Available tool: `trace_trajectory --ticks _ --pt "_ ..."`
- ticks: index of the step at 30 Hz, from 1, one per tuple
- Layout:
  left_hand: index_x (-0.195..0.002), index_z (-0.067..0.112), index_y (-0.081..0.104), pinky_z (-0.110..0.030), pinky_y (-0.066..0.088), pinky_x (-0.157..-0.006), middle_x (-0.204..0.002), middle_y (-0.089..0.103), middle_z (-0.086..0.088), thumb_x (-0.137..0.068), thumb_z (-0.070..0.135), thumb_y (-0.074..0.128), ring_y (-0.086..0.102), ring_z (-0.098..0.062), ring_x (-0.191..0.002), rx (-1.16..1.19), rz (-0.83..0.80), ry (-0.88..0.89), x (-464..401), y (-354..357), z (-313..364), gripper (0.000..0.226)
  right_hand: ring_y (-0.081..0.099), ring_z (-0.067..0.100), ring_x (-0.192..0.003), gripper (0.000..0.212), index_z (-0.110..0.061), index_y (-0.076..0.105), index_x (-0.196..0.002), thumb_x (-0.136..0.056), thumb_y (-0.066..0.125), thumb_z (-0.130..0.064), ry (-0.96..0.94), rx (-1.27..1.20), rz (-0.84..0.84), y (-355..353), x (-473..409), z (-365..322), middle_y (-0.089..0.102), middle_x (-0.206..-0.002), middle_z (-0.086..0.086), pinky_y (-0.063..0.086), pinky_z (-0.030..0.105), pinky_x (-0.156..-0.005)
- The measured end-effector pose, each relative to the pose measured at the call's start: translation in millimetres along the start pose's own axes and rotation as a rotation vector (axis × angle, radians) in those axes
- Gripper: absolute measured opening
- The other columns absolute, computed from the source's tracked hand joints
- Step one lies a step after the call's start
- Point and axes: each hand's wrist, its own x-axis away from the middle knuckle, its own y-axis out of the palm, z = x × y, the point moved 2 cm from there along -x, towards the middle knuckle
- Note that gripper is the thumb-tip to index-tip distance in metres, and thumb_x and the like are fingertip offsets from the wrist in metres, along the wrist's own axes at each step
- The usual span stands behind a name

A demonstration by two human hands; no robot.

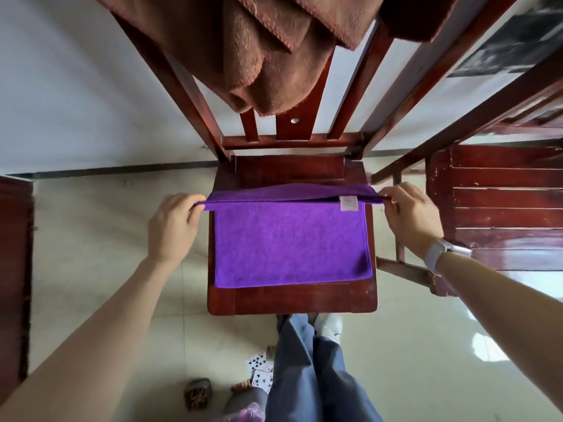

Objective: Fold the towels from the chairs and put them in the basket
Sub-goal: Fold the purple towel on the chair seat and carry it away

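Note:
A purple towel (289,242) lies flat on the seat of a dark red wooden chair (292,300). Its far part is lifted as a fold, with a small white label near the right end. My left hand (172,228) pinches the fold's left corner. My right hand (409,216) pinches the right corner. Both hands hold the folded edge a little above the seat. A brown towel (268,62) hangs over the chair's backrest, above the purple one. No basket is in view.
A second red wooden chair (502,208) stands close on the right. Dark wooden furniture (13,269) fills the left edge. On the tiled floor near my legs lie playing cards (260,371) and a small brown object (196,392). A white wall is behind.

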Motion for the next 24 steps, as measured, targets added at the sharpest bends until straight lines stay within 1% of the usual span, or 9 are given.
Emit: trace_trajectory --ticks 2,4,8,11,14,17,18,20,24 --pt "-0.089 0.008 0.066 -0.034 0.047 -0.058 -0.084 0.067 -0.008 -0.084 0.009 0.061 0.059 -0.03 -0.081 -0.051 -0.04 0.11 22 5 -2 0.007 0.06 0.039 -0.083 0.017 0.0 0.067 -0.089 -0.075 0.061 0.008 -0.029 0.024 -0.053 10 22 8 0.064 -0.087 0.02 0.047 0.04 -0.069" --pt "-0.085 0.008 0.065 -0.035 0.049 -0.057 -0.082 0.066 -0.007 -0.085 0.015 0.055 0.058 -0.027 -0.079 -0.08 -0.092 0.19 45 14 -5 0.011 0.061 0.04 -0.079 0.015 0.001 0.065 -0.085 -0.072 0.065 0.008 -0.051 0.039 -0.096 19 43 15 0.062 -0.085 0.021 0.048 0.042 -0.068" --pt "-0.079 0.009 0.063 -0.031 0.045 -0.06 -0.082 0.064 -0.005 -0.085 0.02 0.047 0.056 -0.021 -0.08 -0.132 -0.154 0.223 83 32 -10 0.021 0.06 0.04 -0.07 0.015 0.003 0.064 -0.08 -0.067 0.071 0.009 -0.123 0.043 -0.158 38 77 23 0.061 -0.078 0.021 0.049 0.046 -0.062" --pt "-0.076 0.008 0.063 -0.037 0.046 -0.061 -0.08 0.063 -0.008 -0.084 0.015 0.047 0.061 -0.028 -0.073 -0.146 -0.169 0.245 105 44 -13 0.019 0.061 0.039 -0.068 0.006 0.002 0.066 -0.078 -0.073 0.064 0.003 -0.187 0.076 -0.153 48 97 30 0.063 -0.077 0.018 0.048 0.044 -0.059" --pt "-0.073 0.007 0.062 -0.037 0.049 -0.056 -0.08 0.064 -0.01 -0.081 0.013 0.047 0.062 -0.03 -0.067 -0.161 -0.188 0.231 121 53 -13 0.018 0.06 0.037 -0.066 0.014 0.0 0.066 -0.076 -0.078 0.054 -0.006 -0.202 0.086 -0.136 54 111 36 0.063 -0.076 0.017 0.046 0.042 -0.057" --pt "-0.072 0.006 0.059 -0.035 0.047 -0.051 -0.082 0.063 -0.01 -0.078 0.007 0.049 0.058 -0.032 -0.057 -0.167 -0.215 0.175 136 58 -15 0.011 0.061 0.037 -0.067 0.005 0.0 0.066 -0.075 -0.071 0.064 0.003 -0.208 0.085 -0.137 58 120 36 0.063 -0.075 0.016 0.046 0.042 -0.059" --pt "-0.072 0.006 0.058 -0.034 0.046 -0.049 -0.083 0.063 -0.01 -0.077 0.003 0.054 0.056 -0.033 -0.054 -0.163 -0.228 0.139 139 60 -16 0.007 0.061 0.037 -0.067 0.011 0.0 0.066 -0.075 -0.067 0.07 0.006 -0.202 0.083 -0.152 60 123 36 0.063 -0.076 0.016 0.047 0.042 -0.06" --pt "-0.072 0.006 0.056 -0.031 0.043 -0.045 -0.084 0.062 -0.009 -0.072 -0.006 0.064 0.056 -0.033 -0.053 -0.155 -0.263 0.077 144 65 -17 0.014 0.062 0.036 -0.068 0.019 -0.001 0.067 -0.075 -0.061 0.075 0.008 -0.199 0.087 -0.185 65 129 36 0.064 -0.076 0.016 0.048 0.042 -0.062" --pt "-0.073 0.005 0.058 -0.027 0.04 -0.041 -0.084 0.062 -0.009 -0.068 -0.008 0.069 0.058 -0.03 -0.054 -0.174 -0.342 0.061 148 80 -19 0.017 0.064 0.035 -0.07 0.014 -0.003 0.067 -0.073 -0.06 0.067 0.003 -0.186 0.126 -0.191 77 134 38 0.064 -0.076 0.015 0.048 0.042 -0.063"
